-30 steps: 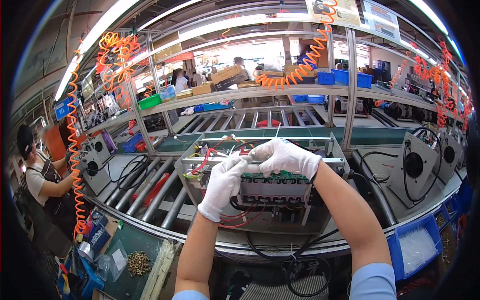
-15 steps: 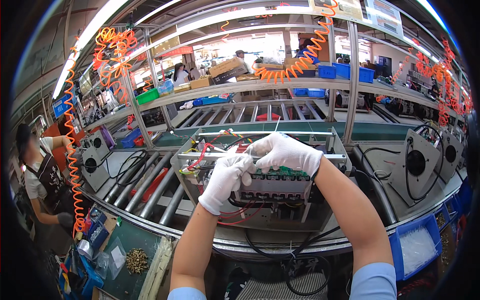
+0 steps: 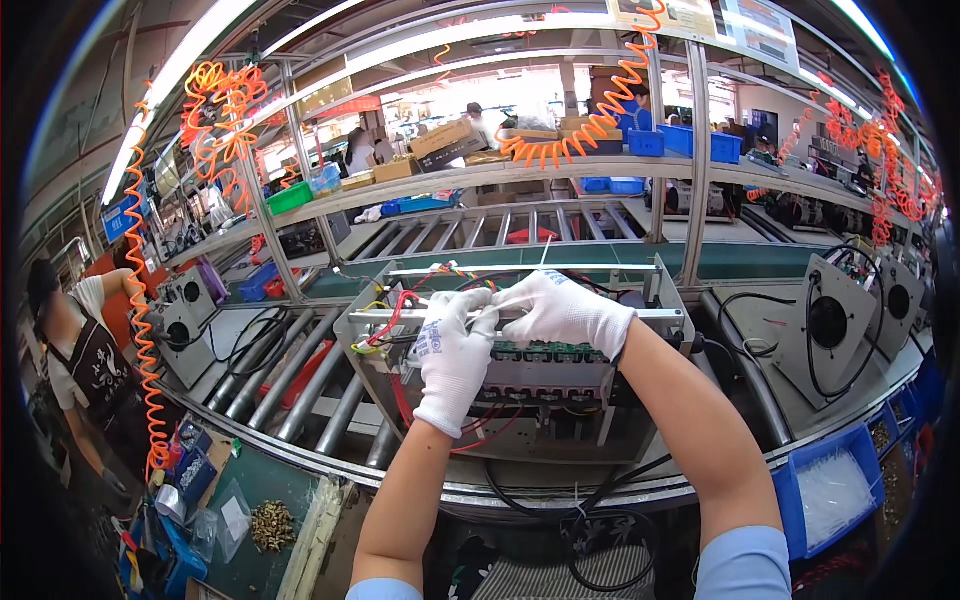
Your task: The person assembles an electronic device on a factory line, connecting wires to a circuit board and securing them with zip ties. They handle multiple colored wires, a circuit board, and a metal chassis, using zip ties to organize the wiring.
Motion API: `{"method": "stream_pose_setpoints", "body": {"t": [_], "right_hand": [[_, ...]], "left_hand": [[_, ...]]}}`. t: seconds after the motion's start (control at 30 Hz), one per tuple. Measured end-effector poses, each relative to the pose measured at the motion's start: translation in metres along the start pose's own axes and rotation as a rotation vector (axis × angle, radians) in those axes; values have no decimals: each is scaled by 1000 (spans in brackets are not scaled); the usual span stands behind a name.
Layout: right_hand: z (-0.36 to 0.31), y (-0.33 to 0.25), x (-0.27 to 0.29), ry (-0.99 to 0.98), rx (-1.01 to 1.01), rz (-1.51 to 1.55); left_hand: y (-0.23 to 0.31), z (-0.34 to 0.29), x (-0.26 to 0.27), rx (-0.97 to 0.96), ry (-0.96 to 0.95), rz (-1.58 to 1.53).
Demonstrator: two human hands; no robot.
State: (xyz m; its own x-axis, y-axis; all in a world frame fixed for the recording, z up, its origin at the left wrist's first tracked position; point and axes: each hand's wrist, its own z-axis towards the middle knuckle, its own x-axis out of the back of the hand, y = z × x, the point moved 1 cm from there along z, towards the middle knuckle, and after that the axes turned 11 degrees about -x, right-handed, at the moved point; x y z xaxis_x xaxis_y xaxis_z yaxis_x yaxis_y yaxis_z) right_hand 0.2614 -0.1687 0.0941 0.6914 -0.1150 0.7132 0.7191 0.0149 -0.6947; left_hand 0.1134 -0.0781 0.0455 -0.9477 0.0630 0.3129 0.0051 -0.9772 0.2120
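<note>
Both my hands, in white knit gloves, meet over an open metal machine chassis [image 3: 365, 355]. My left hand [image 3: 455, 350] is closed in a pinch close to the front metal crossbar [image 3: 655, 314], beside red wires [image 3: 405, 308]. My right hand [image 3: 568, 308] bends over the same bar from the right, fingers pinched near the left fingertips. Whatever lies between the fingers is hidden. A thin white strip [image 3: 545, 251] sticks up behind the right hand. Below the hands sit a green circuit board [image 3: 560, 352] and rows of black parts [image 3: 540, 396].
The chassis rests on a roller conveyor [image 3: 300, 375]. To its right stand grey panels with fans [image 3: 828, 325]; a blue bin [image 3: 832, 490] holds white strips. Brass fittings [image 3: 272, 525] lie at lower left. A co-worker [image 3: 90, 360] stands left, near a hanging orange coiled hose [image 3: 140, 300].
My left hand has risen and turned, its glove back now facing me, fingers closer to the right hand's. The right hand stays at the bar. The co-worker's lower arm has dropped.
</note>
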Motion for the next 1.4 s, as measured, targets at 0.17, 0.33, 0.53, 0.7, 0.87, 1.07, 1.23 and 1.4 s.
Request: {"method": "stream_pose_setpoints", "body": {"t": [0.17,0.33,0.53,0.7,0.87,1.07,1.23,1.4], "right_hand": [[-2,3,0,-14,-99,140],[-3,-3,-1,-29,-97,186],[-2,-16,-16,181,-22,-468],[-15,-15,-28,687,420,-311],[-67,-33,-114,472,158,273],[-58,-37,-141,255,-97,171],[-74,-41,-119,39,-196,-318],[-66,-50,-114,10,-4,-287]], "left_hand": [[13,-7,7,588,65,-770],[12,-36,27,351,-21,-779],[-3,-20,17,329,-181,-865],[-25,-42,53,614,-45,-1431],[14,-38,60,580,91,-1523],[24,-66,70,466,31,-1196],[-4,-79,109,79,342,-289],[26,-90,114,54,-682,-282]]}}
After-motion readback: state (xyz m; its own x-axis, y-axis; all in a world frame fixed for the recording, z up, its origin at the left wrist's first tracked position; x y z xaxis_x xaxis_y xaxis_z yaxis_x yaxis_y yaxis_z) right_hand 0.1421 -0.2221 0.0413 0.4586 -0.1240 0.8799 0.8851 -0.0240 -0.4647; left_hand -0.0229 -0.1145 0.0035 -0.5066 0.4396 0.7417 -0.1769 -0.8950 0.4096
